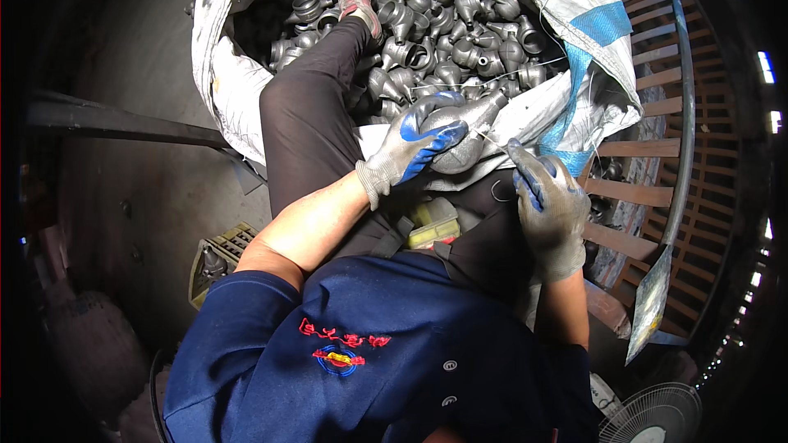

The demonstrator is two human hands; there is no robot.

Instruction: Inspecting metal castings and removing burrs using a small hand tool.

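My left hand [414,143], in a grey knit glove with blue coating, is wrapped around a dark grey, hollow-looking, bulb-shaped part [486,115] with a narrow neck pointing away to the upper right. My right hand [552,209], gloved the same way, is closed just right of the part. From its fingertips a thin pale sliver [492,141] reaches to the part's side; whether it is a blade or a strip cannot be told. Beyond the hands, a big white woven bag [234,74] holds a heap of similar grey parts [443,25].
My leg stretches into the bag, with a red shoe [355,0] resting on the parts. A slatted metal rack [640,148] stands at the right. At the lower left is a yellowish crate [234,242]; a fan [661,414] is at the lower right. A dark bar [131,123] crosses at left.
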